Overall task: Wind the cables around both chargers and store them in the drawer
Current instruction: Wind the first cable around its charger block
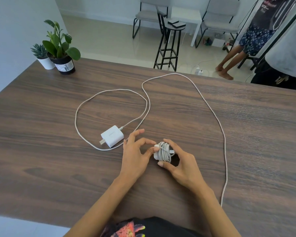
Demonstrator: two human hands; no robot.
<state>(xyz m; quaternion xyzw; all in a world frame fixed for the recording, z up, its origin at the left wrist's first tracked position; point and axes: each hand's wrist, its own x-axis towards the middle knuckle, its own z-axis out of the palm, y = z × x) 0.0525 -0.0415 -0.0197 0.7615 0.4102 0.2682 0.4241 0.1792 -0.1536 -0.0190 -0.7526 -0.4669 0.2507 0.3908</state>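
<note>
Both hands (161, 158) pinching wound charger (163, 152) mid-table (41, 151), edges well apart.

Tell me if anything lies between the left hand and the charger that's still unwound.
Nothing visible blocks it. The unwound charger lies on the table just left of the left hand, with only bare tabletop and its own cable between. That hand is busy pinching the cable end on the wound charger.

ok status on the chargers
Right hand holds wound charger; left hand pinches its cable end. Second charger unwound, cable loose on table.
</note>
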